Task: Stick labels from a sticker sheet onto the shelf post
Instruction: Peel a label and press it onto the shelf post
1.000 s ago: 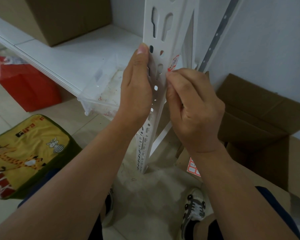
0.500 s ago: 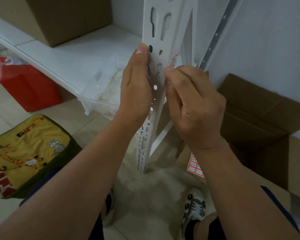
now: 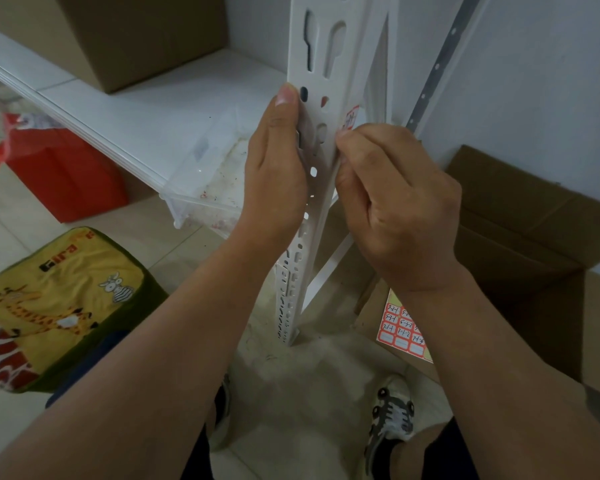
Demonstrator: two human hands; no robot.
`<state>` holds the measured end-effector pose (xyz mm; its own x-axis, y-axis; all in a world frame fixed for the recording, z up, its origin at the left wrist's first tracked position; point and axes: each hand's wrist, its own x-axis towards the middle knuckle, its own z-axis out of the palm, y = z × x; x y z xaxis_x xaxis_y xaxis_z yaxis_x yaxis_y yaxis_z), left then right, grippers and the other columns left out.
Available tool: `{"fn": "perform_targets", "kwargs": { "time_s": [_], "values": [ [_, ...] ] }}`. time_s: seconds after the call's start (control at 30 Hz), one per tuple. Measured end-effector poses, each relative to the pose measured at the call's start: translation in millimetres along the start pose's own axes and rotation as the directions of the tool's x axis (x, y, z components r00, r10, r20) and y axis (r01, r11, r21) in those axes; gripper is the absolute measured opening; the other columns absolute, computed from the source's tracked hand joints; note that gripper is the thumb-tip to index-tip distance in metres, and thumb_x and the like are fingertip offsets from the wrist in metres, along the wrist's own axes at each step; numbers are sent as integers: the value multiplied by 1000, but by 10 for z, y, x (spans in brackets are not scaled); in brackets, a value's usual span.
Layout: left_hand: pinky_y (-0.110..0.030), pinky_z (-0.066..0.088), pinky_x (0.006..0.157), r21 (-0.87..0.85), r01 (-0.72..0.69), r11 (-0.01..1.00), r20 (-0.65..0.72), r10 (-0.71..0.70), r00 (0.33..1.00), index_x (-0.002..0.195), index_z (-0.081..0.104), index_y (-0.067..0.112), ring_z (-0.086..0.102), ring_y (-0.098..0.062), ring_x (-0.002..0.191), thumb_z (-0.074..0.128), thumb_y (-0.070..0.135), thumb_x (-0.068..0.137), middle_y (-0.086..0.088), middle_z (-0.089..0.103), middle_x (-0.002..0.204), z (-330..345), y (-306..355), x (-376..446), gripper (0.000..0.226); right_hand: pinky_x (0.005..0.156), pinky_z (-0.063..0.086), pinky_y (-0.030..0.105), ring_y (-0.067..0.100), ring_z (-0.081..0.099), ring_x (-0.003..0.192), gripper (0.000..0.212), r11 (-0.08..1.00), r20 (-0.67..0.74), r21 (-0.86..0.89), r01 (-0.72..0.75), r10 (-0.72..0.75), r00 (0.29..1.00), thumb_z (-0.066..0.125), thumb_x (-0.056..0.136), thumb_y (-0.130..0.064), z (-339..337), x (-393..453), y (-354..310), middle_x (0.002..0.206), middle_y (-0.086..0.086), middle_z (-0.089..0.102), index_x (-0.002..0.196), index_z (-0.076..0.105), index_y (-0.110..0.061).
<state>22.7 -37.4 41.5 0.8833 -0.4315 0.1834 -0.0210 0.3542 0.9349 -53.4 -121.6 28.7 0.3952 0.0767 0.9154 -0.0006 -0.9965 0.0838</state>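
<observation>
Head view: upright white shelf post [image 3: 321,140] at centre, steadied by left hand [image 3: 278,168], fingers straight and pressed together along its left edge. Right hand [image 3: 395,206] curled, pinching red-bordered label [image 3: 351,118] against post's right edge. Sticker sheet [image 3: 400,332] near right, on cardboard.

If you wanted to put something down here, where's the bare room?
Bare shelf lies between the big box and the post. Bare floor lies between the shoes, below the post's foot. It is crowded at the post, where both hands work, and right of it, by the open carton holding the sticker sheet.
</observation>
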Motion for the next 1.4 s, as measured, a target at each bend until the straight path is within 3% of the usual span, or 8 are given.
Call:
{"fn": "perform_targets", "kwargs": {
  "time_s": [0.2,0.37,0.47,0.67,0.87,1.23,1.4],
  "values": [
    [-22,54,87,-9,-49,999,-14,49,999,93,64,21,68,-8,94,32,31,107,-3,70,98,10,-18,10,37,76,49,22,26,67,80,23,1000,34,26,6,-7,999,54,97,-11,-45,41,10,92,19,70,97,70,7],
    [-29,53,96,9,-53,999,-13,53,998,104,65,17,68,-13,105,30,32,107,-9,72,109,5,-21,10,39,72,52,26,25,67,78,16,999,63,46,-12,9,998,61,94,-7,-59,48,27,93,18,71,98,70,5],
    [-20,53,86,21,-36,999,-20,36,999,100,65,21,69,-7,99,29,31,108,0,73,101,13,-6,-6,39,74,53,26,25,68,80,16,999,68,39,5,-8,998,61,94,-8,-67,22,49,95,17,71,99,70,5],
    [-21,53,85,13,-38,999,-3,38,999,102,65,21,69,-10,101,28,31,108,-2,72,104,-1,-10,7,38,71,57,27,26,70,84,20,998,69,5,57,-57,996,59,96,-10,-44,-31,77,100,18,71,104,70,5],
    [-29,54,95,29,-50,998,26,49,998,112,63,9,68,-15,104,29,32,107,-13,70,112,-28,-47,34,42,76,54,25,26,69,85,19,998,41,-15,62,-62,997,59,97,-9,-30,-19,77,96,18,71,104,70,5],
    [-40,53,96,64,-65,996,48,62,997,98,60,19,64,-29,107,30,37,104,-23,65,112,-56,-49,34,36,68,58,32,28,68,80,15,999,29,-25,40,-39,999,62,95,-8,-24,3,37,94,17,71,99,71,4],
    [-41,53,94,86,-61,994,32,58,998,96,61,18,64,-30,105,31,38,104,-23,66,109,-49,-22,26,37,73,54,26,26,68,80,19,1000,37,-8,28,-27,999,58,97,-9,-38,18,23,94,18,71,97,70,5]
  ]
}}
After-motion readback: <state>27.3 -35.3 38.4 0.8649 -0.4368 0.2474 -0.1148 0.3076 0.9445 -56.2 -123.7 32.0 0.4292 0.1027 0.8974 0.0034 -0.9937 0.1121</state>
